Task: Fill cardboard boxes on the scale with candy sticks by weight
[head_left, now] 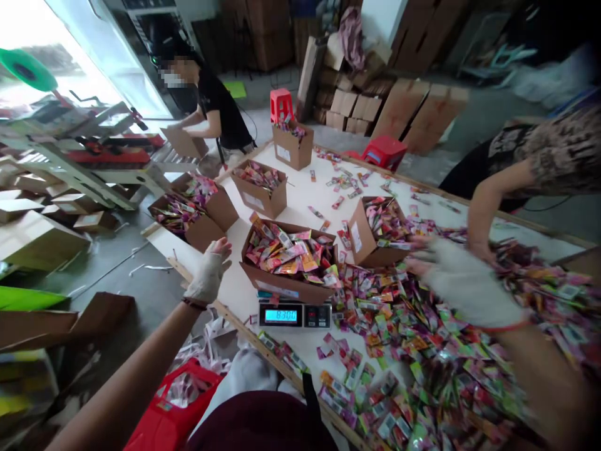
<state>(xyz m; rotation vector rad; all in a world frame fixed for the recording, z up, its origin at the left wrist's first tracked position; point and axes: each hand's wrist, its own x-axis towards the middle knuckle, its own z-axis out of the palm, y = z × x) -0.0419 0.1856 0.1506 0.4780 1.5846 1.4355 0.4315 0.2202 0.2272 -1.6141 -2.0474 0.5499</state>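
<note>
My left hand [210,272], in a pale fingerless glove, is raised left of an open cardboard box [282,283] with a gap between them. Its fingers are apart and hold nothing. Small colourful packets [291,250] fill that box, which rests on a digital scale [295,315] whose lit blue display seems to read 8300. My right hand [462,279], gloved too and somewhat blurred, hovers over a wide heap of loose packets [413,338]. Its fingers stretch toward a smaller tilted box of packets [360,238], and nothing shows in them.
More packet-filled boxes stand behind: one at the left [216,210], one further back [265,197], one at the far corner [295,147]. A co-worker's arm [493,194] reaches into the heap. Another person [218,113] handles a carton by a machine. A red basket [173,413] sits below.
</note>
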